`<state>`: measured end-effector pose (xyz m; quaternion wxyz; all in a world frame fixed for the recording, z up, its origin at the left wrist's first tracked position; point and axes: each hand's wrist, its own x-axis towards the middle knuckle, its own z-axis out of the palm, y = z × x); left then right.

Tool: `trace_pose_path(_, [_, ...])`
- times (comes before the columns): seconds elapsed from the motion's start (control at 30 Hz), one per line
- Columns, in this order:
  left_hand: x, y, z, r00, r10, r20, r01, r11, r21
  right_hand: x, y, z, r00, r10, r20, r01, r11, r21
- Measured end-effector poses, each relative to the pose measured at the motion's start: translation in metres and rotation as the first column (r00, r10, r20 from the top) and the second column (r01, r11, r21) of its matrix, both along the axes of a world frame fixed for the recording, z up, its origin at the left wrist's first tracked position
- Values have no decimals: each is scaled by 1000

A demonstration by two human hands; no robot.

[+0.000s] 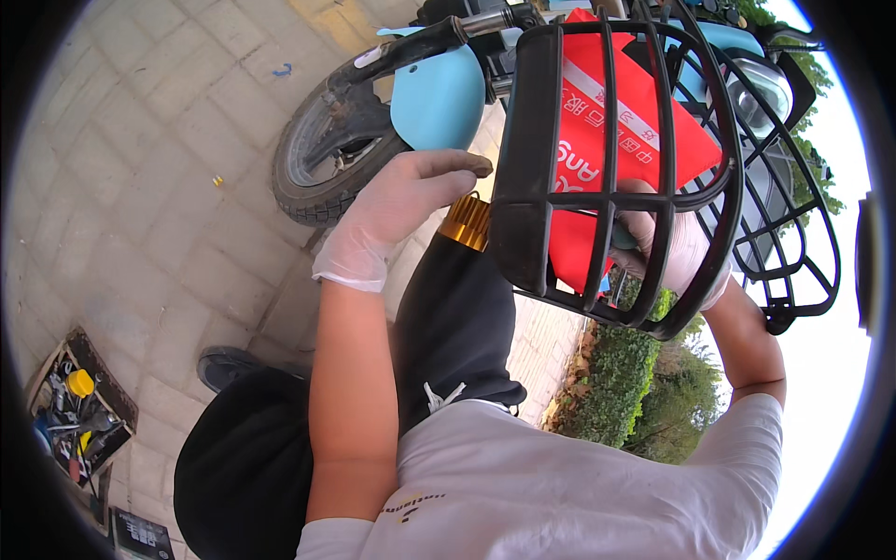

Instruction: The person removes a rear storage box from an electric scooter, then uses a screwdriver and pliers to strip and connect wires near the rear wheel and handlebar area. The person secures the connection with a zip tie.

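My left hand (397,210), in a thin whitish glove with dirty fingertips, is closed with thumb and fingers brought together beside the black basket (520,168). Whatever the fingertips pinch, if anything, does not show. Just below them is a gold ribbed cylinder (465,224) with a small wire loop at its top, in front of my knee. My right hand (686,247), gloved too, reaches in among the basket's bars. Its fingers curl around a dark greenish thing (623,236), mostly hidden by bars. A red printed sheet or bag (583,117) lies inside the basket.
A light-blue two-wheeler with a black front wheel (341,140) stands ahead. Behind the basket are another black basket (793,233) and a round headlight (758,98). An open tool box (112,383) sits on the paving at lower left, beside a dark box (140,535). Bushes (616,383) grow at right.
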<state>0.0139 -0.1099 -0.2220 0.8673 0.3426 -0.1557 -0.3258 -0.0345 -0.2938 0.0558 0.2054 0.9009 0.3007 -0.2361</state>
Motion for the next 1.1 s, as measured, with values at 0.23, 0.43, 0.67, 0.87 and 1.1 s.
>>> trace_pose_path(0.23, [7, -13, -13, 985, -172, -16, 172, 984, 54, -8, 23, -15, 82, -956, -281, 946, -14, 324])
trace_pose_path(0.43, [4, -43, -20, 929, -348, -124, 332, 934, -130, -14, 27, -24, 828, -553, 94, 541, 831, 130])
trace_pose_path(0.67, [-9, -57, -28, 952, -268, -145, 218, 932, -290, -3, 49, -45, 684, -721, -112, 729, 679, 87])
trace_pose_path(0.87, [-7, -60, -23, 931, -304, -200, 252, 935, -248, -1, 59, -48, 638, -758, -135, 768, 639, 43])
trace_pose_path(1.1, [-8, -65, -20, 882, -327, -339, 215, 920, -329, 0, 62, -50, 599, -787, -146, 799, 600, 41])
